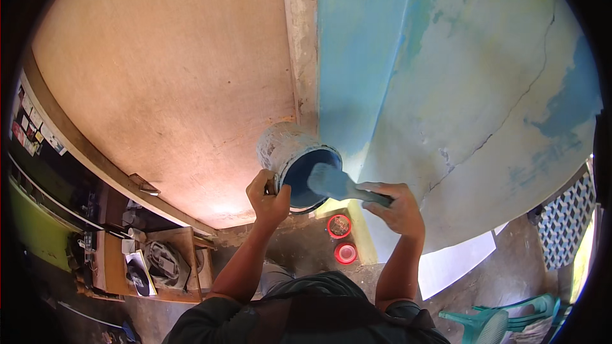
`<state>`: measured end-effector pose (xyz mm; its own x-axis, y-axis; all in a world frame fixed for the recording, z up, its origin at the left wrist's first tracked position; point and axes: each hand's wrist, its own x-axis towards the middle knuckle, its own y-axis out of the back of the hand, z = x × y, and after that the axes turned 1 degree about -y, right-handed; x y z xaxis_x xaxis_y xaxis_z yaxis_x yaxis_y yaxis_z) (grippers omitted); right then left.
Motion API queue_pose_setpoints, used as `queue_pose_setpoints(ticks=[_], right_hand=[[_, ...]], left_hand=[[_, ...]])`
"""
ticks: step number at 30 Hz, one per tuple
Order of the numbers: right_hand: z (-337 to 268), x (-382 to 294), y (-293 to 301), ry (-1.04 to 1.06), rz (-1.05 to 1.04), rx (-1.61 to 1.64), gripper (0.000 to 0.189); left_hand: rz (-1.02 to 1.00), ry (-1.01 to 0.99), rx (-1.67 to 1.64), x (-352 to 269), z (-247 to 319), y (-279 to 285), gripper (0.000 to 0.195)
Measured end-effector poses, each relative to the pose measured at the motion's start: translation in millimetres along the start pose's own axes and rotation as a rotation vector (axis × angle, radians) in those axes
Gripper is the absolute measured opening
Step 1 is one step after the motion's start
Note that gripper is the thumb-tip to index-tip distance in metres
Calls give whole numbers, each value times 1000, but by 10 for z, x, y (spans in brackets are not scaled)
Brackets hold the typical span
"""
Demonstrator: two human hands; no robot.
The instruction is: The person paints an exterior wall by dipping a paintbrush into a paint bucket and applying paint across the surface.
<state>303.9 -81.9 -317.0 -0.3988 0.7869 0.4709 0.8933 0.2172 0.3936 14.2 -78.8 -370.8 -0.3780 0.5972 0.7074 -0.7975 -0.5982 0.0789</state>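
My left hand (268, 200) grips the rim of a paint-spattered bucket (282, 145), which is tilted so its mouth faces me. The inside of the bucket looks dark blue. In my right hand (398, 211) is the handle of a wide paintbrush (332, 182) coated in blue-grey paint. Its bristles point left, over the bucket's mouth; whether they touch the paint I cannot tell. Beyond the bucket, a blue-painted wall strip (361, 48) meets a pale, patchy wall (468, 86) with a long crack.
A brown wooden panel (181, 81) rises at the left. Two red-rimmed containers (345, 253) stand on the floor below the bucket. At lower left, a wooden table (193, 267) bears a bag and caps. A white sheet (454, 267) and green plastic chairs (497, 320) are at lower right.
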Motion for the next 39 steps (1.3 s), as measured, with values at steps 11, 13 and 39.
queue_pose_setpoints(ticks=[11,13,39], right_hand=[[201,258,-964,-128,24,-842,8],[354,241,-977,-72,51,-745,14],[2687,-471,-1071,-742,639,1093,30]], left_hand=[[-204,-261,-38,-109,331,-235,15],[-222,-236,-30,-139,347,-231,14],[-99,623,41,-515,-772,-90,17]])
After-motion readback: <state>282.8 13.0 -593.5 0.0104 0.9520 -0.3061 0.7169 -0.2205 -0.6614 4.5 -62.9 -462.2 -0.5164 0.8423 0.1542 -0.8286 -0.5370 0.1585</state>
